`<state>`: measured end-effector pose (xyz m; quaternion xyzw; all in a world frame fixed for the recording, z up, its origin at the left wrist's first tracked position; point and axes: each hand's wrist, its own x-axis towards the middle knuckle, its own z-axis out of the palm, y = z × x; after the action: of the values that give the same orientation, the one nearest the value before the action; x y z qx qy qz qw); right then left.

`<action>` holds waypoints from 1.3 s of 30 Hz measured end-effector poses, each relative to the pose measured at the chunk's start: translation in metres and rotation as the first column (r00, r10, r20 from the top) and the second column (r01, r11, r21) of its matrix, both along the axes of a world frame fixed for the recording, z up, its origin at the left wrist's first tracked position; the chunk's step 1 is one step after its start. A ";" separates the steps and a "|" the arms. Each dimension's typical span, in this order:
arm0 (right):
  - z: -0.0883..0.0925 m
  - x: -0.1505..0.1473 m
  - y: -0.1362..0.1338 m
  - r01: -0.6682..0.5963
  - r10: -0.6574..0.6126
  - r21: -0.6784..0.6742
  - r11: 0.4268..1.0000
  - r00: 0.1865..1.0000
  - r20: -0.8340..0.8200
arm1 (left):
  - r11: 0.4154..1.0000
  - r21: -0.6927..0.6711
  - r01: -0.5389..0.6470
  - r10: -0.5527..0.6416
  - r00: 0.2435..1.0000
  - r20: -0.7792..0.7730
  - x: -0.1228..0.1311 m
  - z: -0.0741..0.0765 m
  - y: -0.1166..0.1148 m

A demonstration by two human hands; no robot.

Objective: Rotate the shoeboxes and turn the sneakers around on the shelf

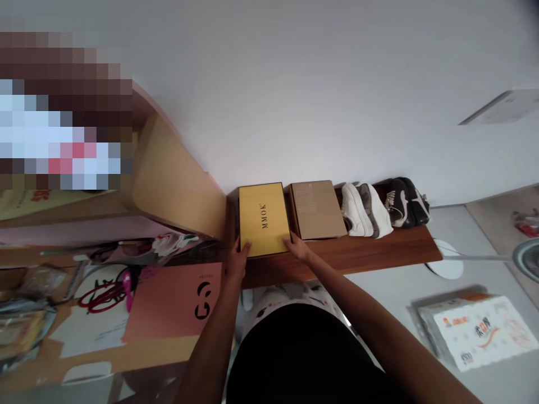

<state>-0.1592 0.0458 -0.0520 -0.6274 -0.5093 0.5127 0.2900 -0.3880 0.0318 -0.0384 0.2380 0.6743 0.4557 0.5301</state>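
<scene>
A yellow shoe box (264, 217) printed "MMOK" lies flat on a low dark wooden shelf (379, 247) against the white wall. My left hand (238, 259) grips its near left corner with the thumb on the lid. At the near right corner, my right hand (297, 247) holds the box the same way. Both hands are closed on the box. A plain brown cardboard box (318, 209) lies right beside it on the shelf.
White sneakers (364, 210) and dark sneakers (406, 202) stand further right on the shelf. A pink bag (172, 300), papers and clutter fill a cabinet to the left. A wrapped tissue pack (475, 331) and a fan base (446, 264) are on the floor at right.
</scene>
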 end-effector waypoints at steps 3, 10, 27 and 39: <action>-0.009 -0.002 0.000 0.026 -0.026 0.001 1.000 0.999 0.035 | 1.000 0.024 0.006 -0.006 1.000 -0.002 0.002 -0.005 0.001; -0.014 -0.011 -0.002 0.084 -0.082 -0.013 0.996 0.988 0.133 | 0.999 -0.014 0.040 -0.041 0.996 -0.085 0.005 -0.005 0.003; 0.032 0.146 -0.016 0.319 -0.442 0.388 0.865 0.851 0.284 | 0.893 0.164 0.419 -0.370 0.891 -0.263 0.156 0.011 0.019; 0.012 0.169 0.041 0.362 -0.335 -0.006 0.932 0.869 0.365 | 0.979 -0.064 0.194 -0.204 0.951 -0.234 0.216 -0.029 0.050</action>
<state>0.0093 0.0865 -0.0402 -0.8020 -0.4125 0.3477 0.2565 -0.1715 0.0822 -0.0669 0.3473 0.7150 0.3542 0.4927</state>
